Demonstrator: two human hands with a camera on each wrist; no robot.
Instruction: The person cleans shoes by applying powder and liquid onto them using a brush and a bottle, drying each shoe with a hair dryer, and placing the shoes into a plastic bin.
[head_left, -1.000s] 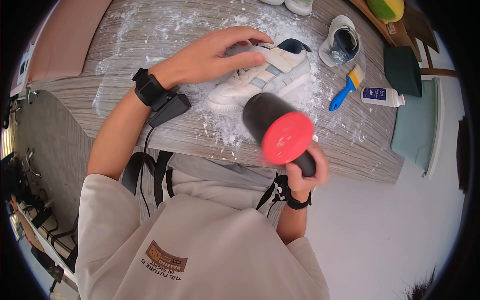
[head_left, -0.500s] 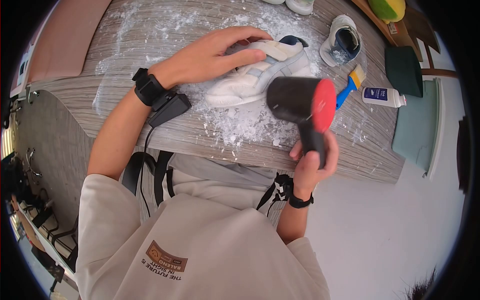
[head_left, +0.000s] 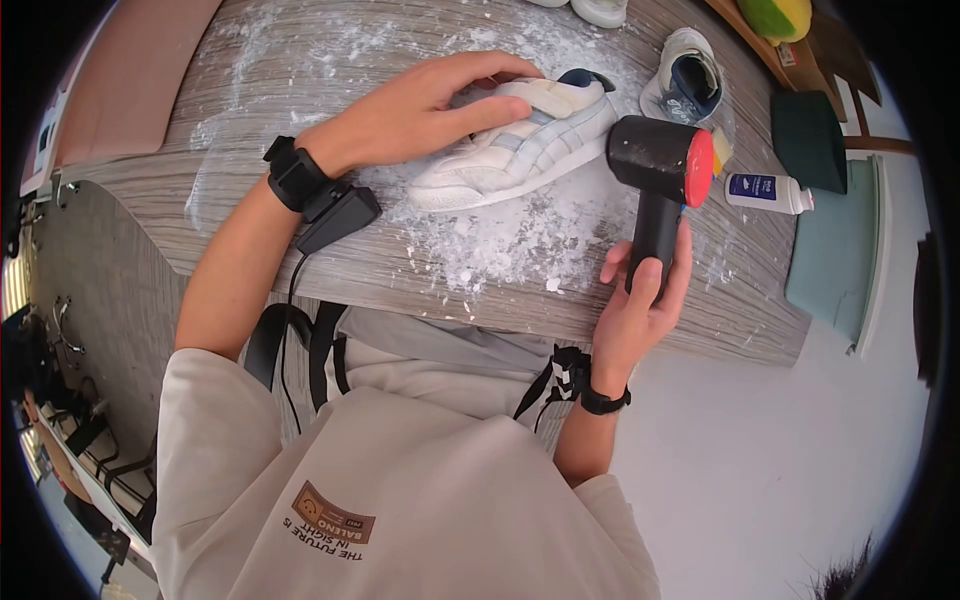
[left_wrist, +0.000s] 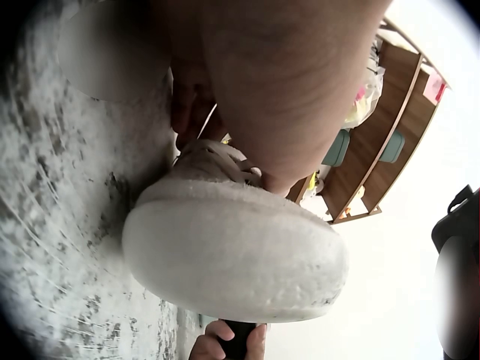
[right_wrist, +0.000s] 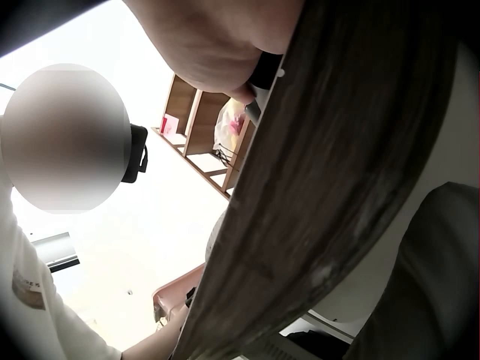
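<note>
A white sneaker with grey-blue strips (head_left: 530,140) rests on the powder-dusted table, its toe pointing left. My left hand (head_left: 415,110) grips its upper, thumb on the near side and fingers over the far side. In the left wrist view the sneaker's broad white toe (left_wrist: 232,247) fills the middle. A black hair dryer with a red back end (head_left: 648,160) is upright in my right hand (head_left: 645,310), which holds it by the handle. The dryer's barrel end faces the sneaker's heel, close beside it. Only a bit of that handle (left_wrist: 237,341) shows below the toe in the left wrist view.
White powder and crumbs (head_left: 500,250) cover much of the wooden table. A second sneaker (head_left: 688,85) stands at the back right, near a brush (head_left: 721,150) partly hidden by the dryer and a white bottle (head_left: 765,193) lying down. More white shoes (head_left: 598,10) sit at the far edge.
My right hand has swung the hair dryer from over the sneaker's near side rightward and away, past the heel, turning it upright. My left hand stays on the sneaker, which has tilted slightly.
</note>
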